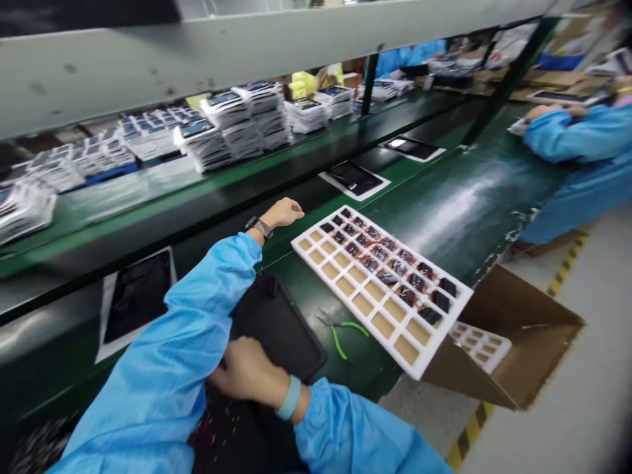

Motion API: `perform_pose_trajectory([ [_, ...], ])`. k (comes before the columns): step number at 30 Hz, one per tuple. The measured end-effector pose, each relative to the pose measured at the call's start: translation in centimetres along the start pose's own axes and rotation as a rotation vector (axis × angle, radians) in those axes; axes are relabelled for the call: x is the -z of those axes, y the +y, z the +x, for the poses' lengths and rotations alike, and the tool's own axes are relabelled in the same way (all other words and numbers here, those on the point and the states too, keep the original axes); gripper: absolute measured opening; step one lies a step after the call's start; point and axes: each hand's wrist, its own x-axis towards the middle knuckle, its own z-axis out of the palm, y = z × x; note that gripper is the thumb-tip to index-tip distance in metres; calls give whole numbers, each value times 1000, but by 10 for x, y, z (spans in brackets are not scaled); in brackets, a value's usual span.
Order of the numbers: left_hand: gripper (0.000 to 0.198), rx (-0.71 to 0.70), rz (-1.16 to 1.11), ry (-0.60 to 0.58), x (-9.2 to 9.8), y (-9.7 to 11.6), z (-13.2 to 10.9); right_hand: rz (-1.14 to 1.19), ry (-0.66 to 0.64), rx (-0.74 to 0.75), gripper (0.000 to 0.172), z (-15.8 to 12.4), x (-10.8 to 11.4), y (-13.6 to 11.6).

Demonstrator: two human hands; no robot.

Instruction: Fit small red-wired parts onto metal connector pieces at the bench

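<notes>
Left hand (283, 212) extended forward; right hand (251, 370) apparently curled.

- No text, label, brand or number can be read.
- Only a warning-type marking shows: yellow-and-black striped tape (470, 433) on the grey floor (557, 421).

Beyond the white tray (436, 342), the bare green bench top (454, 197) leaves your left hand (282, 212) passage, bounded by a co-worker's sleeve (567, 135). Your own left sleeve (212, 276) bars your right hand (249, 370) leftward; rightward, pliers (337, 324) obstruct a low path to the tray. Above, a pale beam (296, 49) limits headroom.
</notes>
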Motion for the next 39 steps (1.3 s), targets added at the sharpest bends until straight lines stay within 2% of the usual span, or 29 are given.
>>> perform_pose_trajectory([
  [3, 23, -9, -6, 7, 50, -29, -83, -10, 47, -22, 15, -1, 16, -8],
  [6, 31, -71, -11, 83, 98, -52, -189, 68, 215, -23, 20, 4, 33, -10],
  [8, 35, -34, -40, 248, 119, -62, -272, 60, 317, -6, 21, 8, 47, -7],
  [10, 37, 50, -84, 461, 121, -72, -359, 10, 373, -9, 26, 10, 64, -3],
  [12, 36, 191, -113, 683, 97, -84, -444, -62, 411, -28, 29, 10, 85, 4],
  [14, 33, 395, -104, 867, 49, -100, -516, -158, 437, -66, 29, 11, 104, 12],
  [16, 29, 548, -60, 904, -13, -116, -571, -271, 390, -88, 30, 14, 120, 18],
  [18, 24, 620, 69, 937, -72, -128, -608, -414, 279, -74, 32, 22, 128, 22],
  [20, 22, 717, 162, 960, -116, -136, -629, -583, 224, -65, 35, 36, 128, 25],
  [21, 22, 754, 192, 965, -131, -138, -636, -665, 219, -72, 36, 43, 126, 25],
  [22, 24, 780, 212, 970, -141, -140, -639, -740, 224, -85, 37, 50, 122, 26],
  [24, 31, 810, 231, 968, -149, -144, -642, -844, 248, -115, 37, 64, 114, 27],
  [27, 43, 811, 208, 951, -146, -152, -639, -886, 301, -141, 28, 75, 106, 32],
  [31, 48, 764, 134, 931, -137, -166, -629, -875, 310, -114, 18, 77, 109, 40],
  [35, 39, 690, 86, 934, -126, -175, -621, -819, 280, -41, 21, 70, 118, 48],
  [39, 24, 598, 33, 1022, -108, -169, -616, -769, 334, -57, 27, 61, 126, 55],
])
